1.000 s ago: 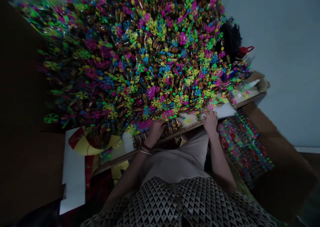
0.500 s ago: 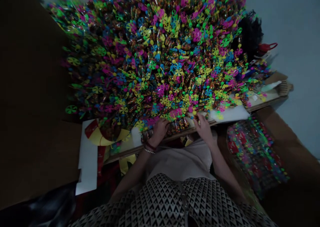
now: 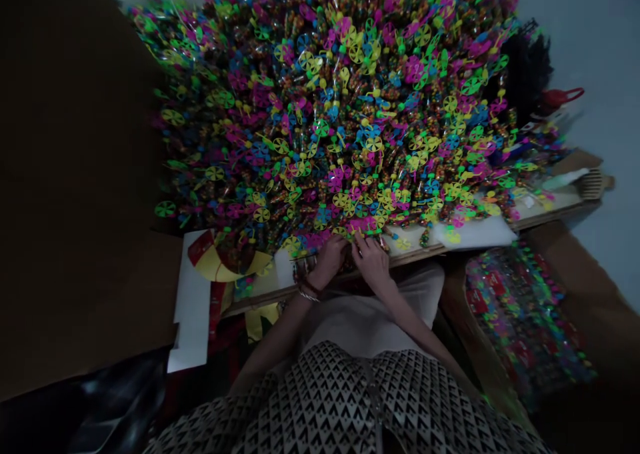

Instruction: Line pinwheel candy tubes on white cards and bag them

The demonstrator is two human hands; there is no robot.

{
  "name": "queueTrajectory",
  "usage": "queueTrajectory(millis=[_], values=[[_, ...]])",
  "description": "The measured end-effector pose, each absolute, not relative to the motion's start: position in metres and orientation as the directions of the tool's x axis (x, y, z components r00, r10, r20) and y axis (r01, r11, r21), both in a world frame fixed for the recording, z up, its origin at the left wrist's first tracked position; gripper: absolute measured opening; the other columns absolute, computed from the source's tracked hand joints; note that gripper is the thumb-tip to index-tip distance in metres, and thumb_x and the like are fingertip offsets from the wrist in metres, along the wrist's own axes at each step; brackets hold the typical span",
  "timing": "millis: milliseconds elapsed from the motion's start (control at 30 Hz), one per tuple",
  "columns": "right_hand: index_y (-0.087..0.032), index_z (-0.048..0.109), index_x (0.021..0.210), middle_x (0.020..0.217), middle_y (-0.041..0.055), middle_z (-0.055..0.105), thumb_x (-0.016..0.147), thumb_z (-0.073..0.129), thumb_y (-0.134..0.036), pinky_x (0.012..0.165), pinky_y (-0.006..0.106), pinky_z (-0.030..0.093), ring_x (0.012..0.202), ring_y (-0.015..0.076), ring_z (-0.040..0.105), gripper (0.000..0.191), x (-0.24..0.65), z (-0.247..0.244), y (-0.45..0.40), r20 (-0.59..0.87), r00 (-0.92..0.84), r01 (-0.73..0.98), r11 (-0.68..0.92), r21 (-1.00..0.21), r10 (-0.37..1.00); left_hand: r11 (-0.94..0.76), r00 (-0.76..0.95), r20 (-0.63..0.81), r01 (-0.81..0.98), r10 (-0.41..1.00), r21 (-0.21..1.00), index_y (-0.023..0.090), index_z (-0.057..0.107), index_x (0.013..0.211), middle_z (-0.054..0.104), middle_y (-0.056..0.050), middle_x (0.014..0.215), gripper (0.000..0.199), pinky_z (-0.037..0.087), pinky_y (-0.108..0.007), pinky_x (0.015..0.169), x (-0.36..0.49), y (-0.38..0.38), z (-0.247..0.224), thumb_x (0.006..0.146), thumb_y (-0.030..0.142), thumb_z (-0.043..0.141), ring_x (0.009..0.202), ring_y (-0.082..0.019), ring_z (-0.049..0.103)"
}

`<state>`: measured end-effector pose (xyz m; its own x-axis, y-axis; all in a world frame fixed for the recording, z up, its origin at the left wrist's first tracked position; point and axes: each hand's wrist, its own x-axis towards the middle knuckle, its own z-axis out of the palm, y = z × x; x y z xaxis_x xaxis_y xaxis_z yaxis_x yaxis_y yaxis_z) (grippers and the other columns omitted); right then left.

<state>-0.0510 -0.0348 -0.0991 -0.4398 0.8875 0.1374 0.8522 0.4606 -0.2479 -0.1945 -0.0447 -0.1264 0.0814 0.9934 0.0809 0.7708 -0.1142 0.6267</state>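
At the table's front edge, my left hand [image 3: 330, 262] curls its fingers over a row of small clear tubes [image 3: 304, 265] filled with coloured candy balls. Close beside it, my right hand [image 3: 371, 261] has its fingers bent down onto a candy tube at the row's right part. The fingertips of both hands nearly meet, and what lies under them is partly hidden. A large heap of candy tubes with pink, yellow, green and blue fan tops [image 3: 345, 141] covers the table just beyond.
A white foam piece [image 3: 475, 231] lies on the front edge, right of a few loose tubes. A brush [image 3: 593, 183] lies at the far right. Packed tubes fill an open cardboard box [image 3: 565, 261] below right. Tall cardboard [image 3: 75, 174] stands at the left.
My right hand has moved left along the table edge, close to my left hand. The left hand stays over the row of tubes. The whole view has shifted slightly.
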Motion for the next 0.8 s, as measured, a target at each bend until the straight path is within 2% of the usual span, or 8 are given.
queueTrajectory(millis=[233,400,600,800], values=[[-0.018,0.048,0.138,0.098,0.0109,0.064,0.097,0.038,-0.031,0.081,0.037,0.039,0.098,0.0246,0.05,0.044,-0.053,-0.104,-0.052,0.136,-0.477,0.862,0.492,-0.118,0.868,-0.151,0.101,0.113,0.703,0.988,0.695,0.016,0.069,0.078,0.064,-0.006,0.08,0.027,0.048,-0.029,0.075,-0.2,-0.04,-0.135,0.08,0.001,0.046,0.079,-0.017,0.058],[-0.018,0.041,0.143,0.099,0.0133,0.063,0.096,0.04,-0.032,0.081,0.04,0.035,0.094,0.0248,0.049,0.049,-0.054,-0.104,-0.058,0.095,-0.45,0.881,0.459,-0.114,0.888,-0.12,0.088,0.082,0.731,0.993,0.672,0.016,0.068,0.076,0.064,-0.005,0.079,0.025,0.048,-0.027,0.073,-0.199,-0.036,-0.133,0.08,0.004,0.047,0.076,-0.016,0.058],[-0.019,0.042,0.142,0.1,0.0141,0.064,0.094,0.044,-0.03,0.086,0.044,0.034,0.098,0.0268,0.048,0.049,-0.054,-0.097,-0.058,0.063,-0.433,0.891,0.437,-0.121,0.899,-0.187,0.171,0.087,0.746,0.981,0.639,0.015,0.069,0.08,0.065,-0.007,0.082,0.024,0.049,-0.027,0.075,-0.199,-0.038,-0.129,0.081,0.003,0.048,0.08,-0.017,0.059],[-0.008,0.037,0.144,0.101,0.0178,0.065,0.092,0.045,-0.022,0.092,0.047,0.032,0.1,0.0271,0.049,0.054,-0.058,-0.105,-0.065,0.057,-0.46,0.876,0.463,-0.131,0.886,-0.148,0.123,0.084,0.77,0.989,0.62,0.016,0.07,0.084,0.066,-0.007,0.086,0.023,0.049,-0.03,0.08,-0.199,-0.04,-0.131,0.081,0.004,0.051,0.085,-0.017,0.059]])
